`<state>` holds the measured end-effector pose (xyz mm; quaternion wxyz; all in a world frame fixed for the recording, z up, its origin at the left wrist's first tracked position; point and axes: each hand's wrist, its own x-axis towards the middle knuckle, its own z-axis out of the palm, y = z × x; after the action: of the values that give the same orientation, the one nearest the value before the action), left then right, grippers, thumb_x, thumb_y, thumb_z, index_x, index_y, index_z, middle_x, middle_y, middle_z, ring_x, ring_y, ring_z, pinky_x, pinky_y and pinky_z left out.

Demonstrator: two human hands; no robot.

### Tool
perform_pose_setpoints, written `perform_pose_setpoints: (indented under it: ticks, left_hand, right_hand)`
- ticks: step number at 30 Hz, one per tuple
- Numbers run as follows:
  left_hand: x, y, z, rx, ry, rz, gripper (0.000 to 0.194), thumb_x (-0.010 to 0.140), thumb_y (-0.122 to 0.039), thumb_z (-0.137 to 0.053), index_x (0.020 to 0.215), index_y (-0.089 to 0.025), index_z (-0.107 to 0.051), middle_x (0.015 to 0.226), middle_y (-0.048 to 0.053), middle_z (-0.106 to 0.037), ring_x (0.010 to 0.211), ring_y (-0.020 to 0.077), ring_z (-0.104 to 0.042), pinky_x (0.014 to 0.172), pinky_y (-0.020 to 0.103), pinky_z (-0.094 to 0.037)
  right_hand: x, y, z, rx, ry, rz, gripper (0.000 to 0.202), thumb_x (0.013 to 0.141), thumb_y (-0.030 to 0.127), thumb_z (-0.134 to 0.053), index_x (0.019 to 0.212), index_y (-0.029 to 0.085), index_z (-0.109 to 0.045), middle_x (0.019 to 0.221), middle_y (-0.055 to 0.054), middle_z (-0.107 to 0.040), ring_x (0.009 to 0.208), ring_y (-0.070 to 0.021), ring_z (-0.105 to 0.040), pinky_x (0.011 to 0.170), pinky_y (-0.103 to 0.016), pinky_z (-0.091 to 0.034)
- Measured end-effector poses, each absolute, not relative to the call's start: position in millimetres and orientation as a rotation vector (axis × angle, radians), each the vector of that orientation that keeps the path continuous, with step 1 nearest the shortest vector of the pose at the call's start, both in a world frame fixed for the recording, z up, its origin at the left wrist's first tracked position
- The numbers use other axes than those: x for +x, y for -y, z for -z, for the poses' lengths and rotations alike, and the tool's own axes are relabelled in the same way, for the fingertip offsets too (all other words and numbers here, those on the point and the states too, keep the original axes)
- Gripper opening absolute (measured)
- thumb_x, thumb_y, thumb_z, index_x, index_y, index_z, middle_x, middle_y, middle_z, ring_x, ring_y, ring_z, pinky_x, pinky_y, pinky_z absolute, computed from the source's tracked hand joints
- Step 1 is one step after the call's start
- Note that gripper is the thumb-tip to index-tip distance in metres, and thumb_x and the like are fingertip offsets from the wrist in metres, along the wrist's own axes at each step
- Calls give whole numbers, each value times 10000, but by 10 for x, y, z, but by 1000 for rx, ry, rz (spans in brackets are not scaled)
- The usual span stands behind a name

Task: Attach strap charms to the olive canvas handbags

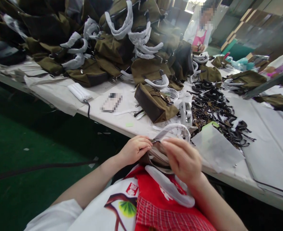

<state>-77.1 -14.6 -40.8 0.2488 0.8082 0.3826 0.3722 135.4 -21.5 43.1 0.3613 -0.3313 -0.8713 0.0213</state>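
Note:
A handbag (159, 158) with its mouth open and a pale lining showing rests against my lap at the table's front edge. Its two handles are wrapped in white material; one handle (173, 126) stands up toward the table, the other (170, 187) droops over my red apron. On the left end of the bag's rim, my left hand (137, 147) pinches the edge with thumb and fingers. Curled over the right side of the opening is my right hand (183, 158), its fingertips gripping the rim.
An olive bag (155, 104) lies just beyond my hands, beside a white tape dispenser (186, 112). Black straps and chains (211, 106) are heaped to the right. A phone (111, 102) and white power bank (79, 92) lie left. Many bags pile behind; a person (200, 35) stands far off.

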Motion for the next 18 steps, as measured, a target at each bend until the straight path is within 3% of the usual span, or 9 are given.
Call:
perform_pose_setpoints:
  ticks: [3, 7, 10, 14, 18]
  left_hand:
    - [-747, 135, 376, 2260, -1074, -992, 223, 942, -216, -516, 979, -180, -733, 1025, 74, -749, 1065, 200, -642, 990, 368, -509]
    - [-743, 165, 374, 2274, -1019, -942, 230, 949, -220, -512, 947, -205, -741, 1026, 60, -744, 1051, 193, -649, 994, 367, -509]
    - [-745, 231, 404, 2241, -1188, -1027, 212, 939, -265, -546, 938, -209, -750, 1097, 76, -715, 1065, 211, -638, 969, 379, -517]
    - [-760, 279, 444, 2087, -1495, -1094, 199, 907, -299, -600, 871, -191, -763, 1094, 96, -678, 1025, 226, -632, 933, 383, -513]
    - [-835, 216, 486, 1770, -1547, -1113, 200, 882, -280, -619, 772, -194, -762, 1015, 66, -687, 968, 196, -648, 911, 332, -510]
  right_hand:
    - [1110, 220, -329, -933, 2696, -244, 451, 892, 42, -458, 1318, 173, -533, 1225, -121, -647, 1045, -212, -643, 868, -313, -525]
    - [1024, 109, -151, -1334, 2837, -176, 257, 885, 55, -504, 1082, 150, -638, 946, -100, -691, 791, -208, -653, 668, -292, -480]
    - [1123, 80, -109, -1420, 2709, -149, 152, 941, 156, -518, 928, 181, -667, 840, -75, -681, 734, -190, -635, 631, -280, -423]
    - [1248, 135, -85, -1433, 2263, -325, 215, 947, 302, -561, 811, 190, -683, 752, -42, -675, 685, -170, -617, 641, -276, -417]
    - [1240, 191, 30, -1375, 2040, -607, 182, 904, 295, -601, 814, 203, -730, 661, -10, -667, 597, -140, -588, 590, -255, -410]
